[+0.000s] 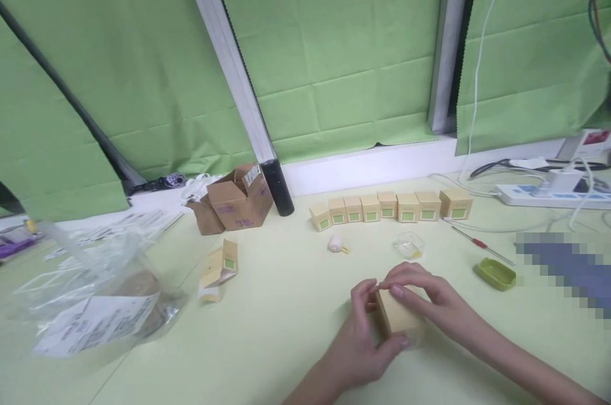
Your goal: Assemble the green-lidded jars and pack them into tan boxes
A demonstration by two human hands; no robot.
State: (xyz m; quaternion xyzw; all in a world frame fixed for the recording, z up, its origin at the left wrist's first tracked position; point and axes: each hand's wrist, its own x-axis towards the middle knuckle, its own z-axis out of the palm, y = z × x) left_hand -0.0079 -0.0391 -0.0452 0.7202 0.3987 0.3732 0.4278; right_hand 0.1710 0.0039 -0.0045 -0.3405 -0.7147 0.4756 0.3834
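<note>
A small tan cardboard box (401, 314) is held between both hands over the pale table (267, 341). My left hand (365, 338) wraps its left side, thumb at the lower edge. My right hand (424, 293) lies over the top and back edge, fingers meeting the left fingertips. Beyond the hands are a small white and pink item with a yellow tip (337, 244) and a clear round container with something yellow in it (409, 244). Several similar tan boxes with green labels (371, 208) stand in a row farther back.
An opened tan box (219, 270) lies left of centre, near a brown carton (240, 201) and a black cylinder (279, 188). A clear plastic bag (109, 303) sits far left. At right are a green dish (496, 274), a red-handled screwdriver (480, 243) and a power strip (520, 195).
</note>
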